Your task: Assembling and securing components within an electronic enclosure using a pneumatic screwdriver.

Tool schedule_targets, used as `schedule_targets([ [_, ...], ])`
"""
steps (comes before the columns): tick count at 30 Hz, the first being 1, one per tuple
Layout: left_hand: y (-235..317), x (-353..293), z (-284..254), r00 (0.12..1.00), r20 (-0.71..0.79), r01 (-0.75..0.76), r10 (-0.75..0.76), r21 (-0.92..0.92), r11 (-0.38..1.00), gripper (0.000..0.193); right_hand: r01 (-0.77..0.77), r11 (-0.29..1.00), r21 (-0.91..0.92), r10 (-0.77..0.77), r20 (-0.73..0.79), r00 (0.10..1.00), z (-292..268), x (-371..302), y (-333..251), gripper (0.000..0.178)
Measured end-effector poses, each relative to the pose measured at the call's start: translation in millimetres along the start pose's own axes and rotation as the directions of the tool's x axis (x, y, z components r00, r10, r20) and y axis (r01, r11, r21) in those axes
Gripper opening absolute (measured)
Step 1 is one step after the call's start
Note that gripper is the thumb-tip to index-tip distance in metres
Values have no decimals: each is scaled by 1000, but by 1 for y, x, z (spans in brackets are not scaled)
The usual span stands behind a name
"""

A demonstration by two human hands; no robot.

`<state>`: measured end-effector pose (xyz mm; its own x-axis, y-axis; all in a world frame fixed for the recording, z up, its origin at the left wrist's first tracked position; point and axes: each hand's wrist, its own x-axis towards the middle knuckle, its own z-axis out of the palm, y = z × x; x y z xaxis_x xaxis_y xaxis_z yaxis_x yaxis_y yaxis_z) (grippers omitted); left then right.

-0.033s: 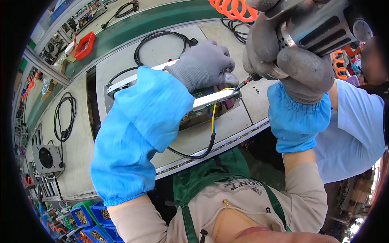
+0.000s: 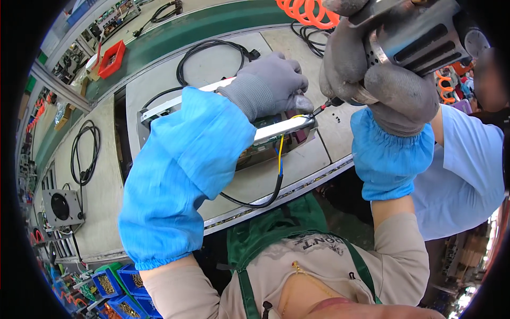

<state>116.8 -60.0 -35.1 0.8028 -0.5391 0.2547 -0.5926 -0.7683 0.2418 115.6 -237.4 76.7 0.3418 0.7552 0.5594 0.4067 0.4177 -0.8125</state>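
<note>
My right hand (image 2: 396,87), in a grey glove, is wrapped round a metal-bodied power screwdriver (image 2: 425,42). Its slim bit (image 2: 321,109) points left and down to the near right corner of an open metal housing (image 2: 287,127). Circuit boards show inside this housing. A yellow wire (image 2: 281,149) leaves that corner and runs into a black cable (image 2: 273,194). Above the housing, close to the bit's tip, my gloved left hand (image 2: 271,85) has curled fingers and a bent thumb. Whatever lies between them is hidden.
Small black screws (image 2: 336,118) lie on the bench to the right. Coiled black cables (image 2: 183,64) rest behind the housing. A fan unit (image 2: 61,207) stands far left, near blue bins (image 2: 106,284). Beyond is a red tray (image 2: 111,59). Another person in light blue (image 2: 462,170) is at right.
</note>
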Motion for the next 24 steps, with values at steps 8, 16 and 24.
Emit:
schedule_targets([
  [8,15,-8,-8,993,14,115,-118,114,987,33,-66,971,-231,-41,-430,902,23,-17,-1,51],
  [16,14,-7,-4,994,0,106,-107,124,987,28,-70,980,-186,-10,-398,917,4,-19,8,52],
  [24,16,-4,-3,992,27,117,-123,155,981,27,111,992,63,-66,-485,872,-4,-25,7,45],
])
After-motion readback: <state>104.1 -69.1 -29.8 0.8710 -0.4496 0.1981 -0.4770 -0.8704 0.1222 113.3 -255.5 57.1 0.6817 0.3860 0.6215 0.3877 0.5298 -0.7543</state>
